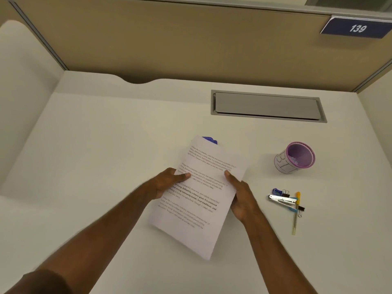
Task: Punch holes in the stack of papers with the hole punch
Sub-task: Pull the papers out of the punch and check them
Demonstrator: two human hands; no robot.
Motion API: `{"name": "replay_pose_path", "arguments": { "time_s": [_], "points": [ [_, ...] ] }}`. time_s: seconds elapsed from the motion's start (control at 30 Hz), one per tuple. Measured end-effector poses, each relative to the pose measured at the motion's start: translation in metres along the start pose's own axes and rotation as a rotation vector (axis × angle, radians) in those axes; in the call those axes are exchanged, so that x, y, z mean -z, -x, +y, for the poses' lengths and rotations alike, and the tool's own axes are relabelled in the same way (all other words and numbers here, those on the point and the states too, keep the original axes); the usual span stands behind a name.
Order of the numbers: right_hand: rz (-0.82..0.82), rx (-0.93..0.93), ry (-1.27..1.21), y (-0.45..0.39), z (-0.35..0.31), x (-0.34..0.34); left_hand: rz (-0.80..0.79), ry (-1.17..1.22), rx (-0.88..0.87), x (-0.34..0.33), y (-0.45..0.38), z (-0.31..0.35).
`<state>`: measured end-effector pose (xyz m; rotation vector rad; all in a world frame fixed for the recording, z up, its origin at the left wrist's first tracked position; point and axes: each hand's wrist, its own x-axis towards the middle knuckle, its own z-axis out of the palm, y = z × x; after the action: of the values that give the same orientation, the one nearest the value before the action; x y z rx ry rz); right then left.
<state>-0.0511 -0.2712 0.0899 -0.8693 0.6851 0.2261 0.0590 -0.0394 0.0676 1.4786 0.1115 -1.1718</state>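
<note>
We hold the white printed stack of papers [197, 196] over the white table [106, 145] — left hand [167, 183] gripping its left edge, thumb on top, right hand [241, 198] clamped on the right edge. The stack is tilted, top end toward the blue hole punch [210, 140], which mostly hides behind it. Right of us: purple mesh cup [297, 157], silver stapler [282, 200], yellow pen [296, 213] — well apart from the papers.

White printed papers [199, 200], blue hole punch [210, 140], purple mesh cup [297, 157], yellow pen [296, 213]
</note>
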Motion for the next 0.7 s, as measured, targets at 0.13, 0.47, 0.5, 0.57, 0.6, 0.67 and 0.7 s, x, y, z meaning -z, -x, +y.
{"name": "replay_pose_path", "arguments": {
  "time_s": [0.13, 0.47, 0.5, 0.57, 0.6, 0.67, 0.7],
  "points": [
    [0.069, 0.039, 0.125, 0.001, 0.005, -0.024, 0.184, 0.078, -0.175, -0.008, 0.003, -0.005],
    [0.223, 0.231, 0.543, 0.001, -0.023, -0.061, 0.341, 0.015, -0.353, -0.01, 0.021, 0.009],
    [0.228, 0.264, 0.568, 0.001, -0.025, -0.065, 0.357, 0.017, -0.364, -0.011, 0.023, 0.012],
    [0.235, 0.327, 0.596, -0.001, -0.026, -0.07, 0.39, 0.016, -0.384, -0.011, 0.024, 0.02],
    [0.239, 0.358, 0.61, -0.002, -0.026, -0.072, 0.403, 0.017, -0.397, -0.011, 0.023, 0.024],
    [0.252, 0.417, 0.641, -0.004, -0.028, -0.076, 0.422, 0.016, -0.42, -0.012, 0.021, 0.03],
    [0.257, 0.449, 0.648, -0.003, -0.03, -0.077, 0.426, 0.017, -0.427, -0.013, 0.02, 0.033]
  ]
}}
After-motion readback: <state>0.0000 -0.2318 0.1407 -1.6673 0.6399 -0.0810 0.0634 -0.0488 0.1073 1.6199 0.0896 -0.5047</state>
